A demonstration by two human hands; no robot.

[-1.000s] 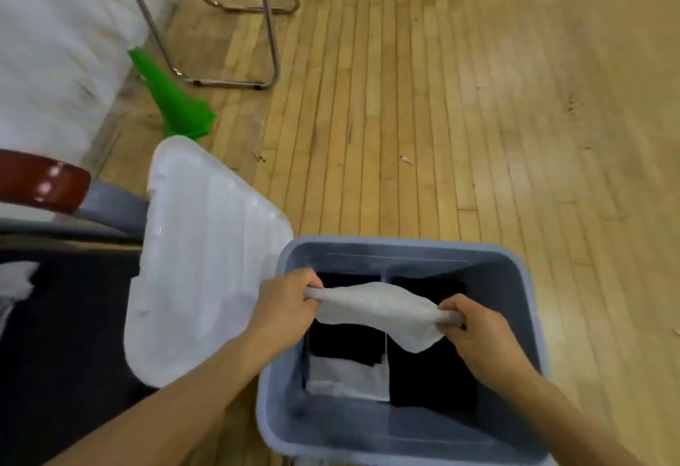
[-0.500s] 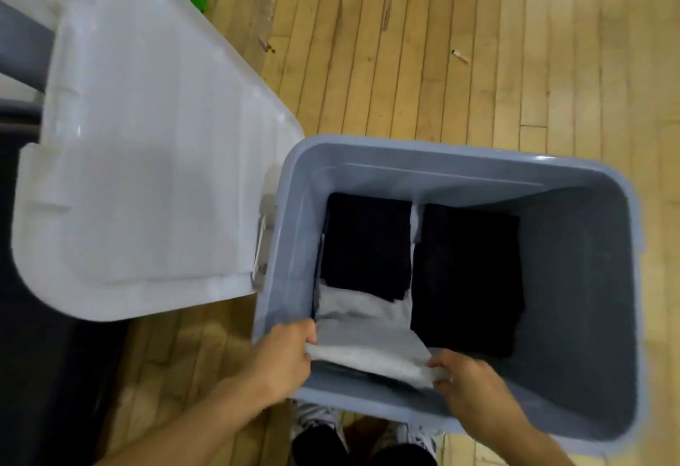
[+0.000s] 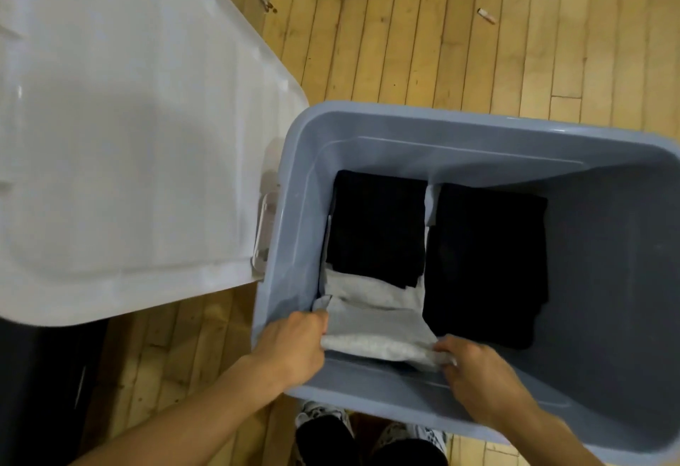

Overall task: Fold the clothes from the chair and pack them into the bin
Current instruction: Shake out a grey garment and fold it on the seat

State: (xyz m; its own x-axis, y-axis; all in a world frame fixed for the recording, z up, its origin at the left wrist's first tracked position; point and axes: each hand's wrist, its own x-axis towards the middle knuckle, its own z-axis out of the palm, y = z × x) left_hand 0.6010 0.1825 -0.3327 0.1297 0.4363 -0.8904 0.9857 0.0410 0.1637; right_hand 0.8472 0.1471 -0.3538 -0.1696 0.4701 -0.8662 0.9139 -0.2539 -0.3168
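Between our left hand [image 3: 294, 346] and right hand [image 3: 474, 373], both pinching its ends, the folded light-grey cloth [image 3: 379, 333] sits low inside the grey-blue plastic bin [image 3: 478, 134]; letting go unevenly could unfold it over the black folded garment [image 3: 482, 263] beyond our right hand.

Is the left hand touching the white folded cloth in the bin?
Touching. The head view shows the left hand gripping the near-left edge of the white folded cloth, with no gap, inside the blue bin.

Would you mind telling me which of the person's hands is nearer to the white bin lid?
Left. The left hand grips the folded white garment at the bin's left wall, just below the white lid; the right hand grips the garment's other end, farther right.
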